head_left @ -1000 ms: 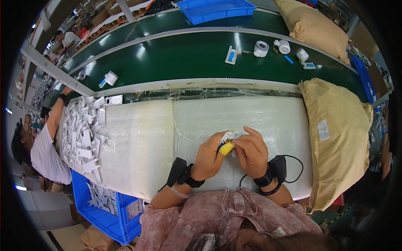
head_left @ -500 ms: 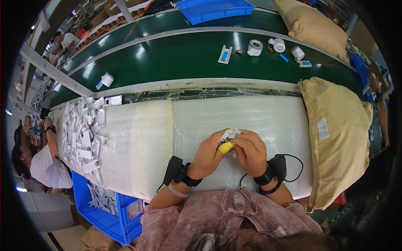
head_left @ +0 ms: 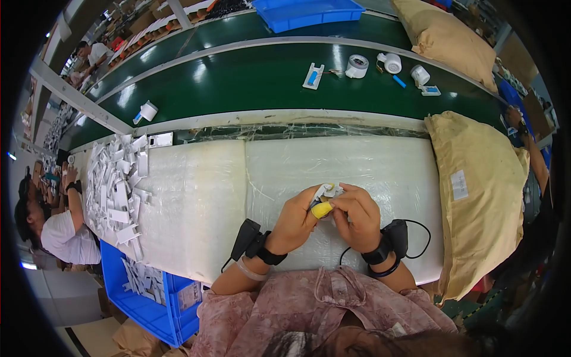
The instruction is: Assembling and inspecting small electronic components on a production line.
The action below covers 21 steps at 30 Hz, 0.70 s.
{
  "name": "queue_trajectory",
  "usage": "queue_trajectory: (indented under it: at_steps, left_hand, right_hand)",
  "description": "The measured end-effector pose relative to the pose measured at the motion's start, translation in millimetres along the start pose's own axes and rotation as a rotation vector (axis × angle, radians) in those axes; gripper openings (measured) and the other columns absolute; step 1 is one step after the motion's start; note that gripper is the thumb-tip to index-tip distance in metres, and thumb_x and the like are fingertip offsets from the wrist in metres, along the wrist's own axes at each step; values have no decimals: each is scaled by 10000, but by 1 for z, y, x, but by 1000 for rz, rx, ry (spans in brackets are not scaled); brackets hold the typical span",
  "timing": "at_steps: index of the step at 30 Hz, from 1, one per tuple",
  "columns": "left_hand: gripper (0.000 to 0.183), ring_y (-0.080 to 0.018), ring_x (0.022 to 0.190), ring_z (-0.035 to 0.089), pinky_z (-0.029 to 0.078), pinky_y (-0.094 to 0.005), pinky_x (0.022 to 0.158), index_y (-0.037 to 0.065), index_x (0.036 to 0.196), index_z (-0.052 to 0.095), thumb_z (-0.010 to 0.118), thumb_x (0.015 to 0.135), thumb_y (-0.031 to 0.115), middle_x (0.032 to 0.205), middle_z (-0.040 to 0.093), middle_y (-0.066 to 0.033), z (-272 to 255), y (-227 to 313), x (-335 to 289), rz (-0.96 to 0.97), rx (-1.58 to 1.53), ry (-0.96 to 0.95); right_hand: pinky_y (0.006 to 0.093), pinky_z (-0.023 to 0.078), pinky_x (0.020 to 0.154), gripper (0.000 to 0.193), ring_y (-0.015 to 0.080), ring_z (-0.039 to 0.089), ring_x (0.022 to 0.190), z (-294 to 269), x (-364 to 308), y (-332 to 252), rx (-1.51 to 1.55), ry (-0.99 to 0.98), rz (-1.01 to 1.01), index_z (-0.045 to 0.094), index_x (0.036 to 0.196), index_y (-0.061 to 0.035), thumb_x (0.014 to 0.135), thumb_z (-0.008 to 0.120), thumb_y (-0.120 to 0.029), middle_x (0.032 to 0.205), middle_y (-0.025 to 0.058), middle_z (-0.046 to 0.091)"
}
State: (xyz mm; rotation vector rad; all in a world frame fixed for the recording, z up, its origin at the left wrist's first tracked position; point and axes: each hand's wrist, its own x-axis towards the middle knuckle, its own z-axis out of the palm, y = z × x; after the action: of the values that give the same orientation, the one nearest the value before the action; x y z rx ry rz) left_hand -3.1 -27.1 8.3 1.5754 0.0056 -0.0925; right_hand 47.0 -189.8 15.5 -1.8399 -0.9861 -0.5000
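My left hand [head_left: 292, 223] and my right hand [head_left: 360, 219] meet over the padded worktop, fingers closed around a small white plastic part [head_left: 331, 190]. A yellow finger cover [head_left: 322, 209] wraps what looks like my left thumb. My right thumb and index finger pinch close beside that cover, against the part. Most of the part is hidden by my fingers, so its full shape does not show. Black straps with dark boxes sit on both my wrists.
White plastic pieces [head_left: 122, 193] pile at the left, above a blue bin [head_left: 172, 312] holding more. A tan sack [head_left: 479, 208] lies at right. Beyond, a green conveyor [head_left: 238, 86] carries round white units [head_left: 357, 66] with blue cells. Co-workers [head_left: 71, 238] are at the left and right edges.
The units on the green conveyor have shifted slightly left. A co-worker's hand at the far right has moved toward the conveyor. My hands keep nearly the same pose around the white part.
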Motion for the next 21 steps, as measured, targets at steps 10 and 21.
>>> queue_trajectory:
  at_steps: [10, 21]
  left_hand:
    - [263, -149, 758, 605, 499, -271, 676, -11, 1197, 590, 554, 957, 90, 915, 642, -93, -5, 5, 3, 268, 279, 50]
    - [246, -101, 621, 590, 481, -238, 554, 26, 1169, 599, 494, 993, 163, 817, 645, -35, -20, 8, 13, -34, -13, 45]
  right_hand:
    - [459, 540, 909, 228, 256, 642, 780, 3, 1, -1, 42, 14, 19, 646, 921, -7, 732, 659, 119, 846, 109, 630]
    - [387, 499, 818, 349, 317, 614, 936, 3, -4, -4, 14, 87, 153, 646, 1069, -24, 732, 737, -8, 995, 145, 630]
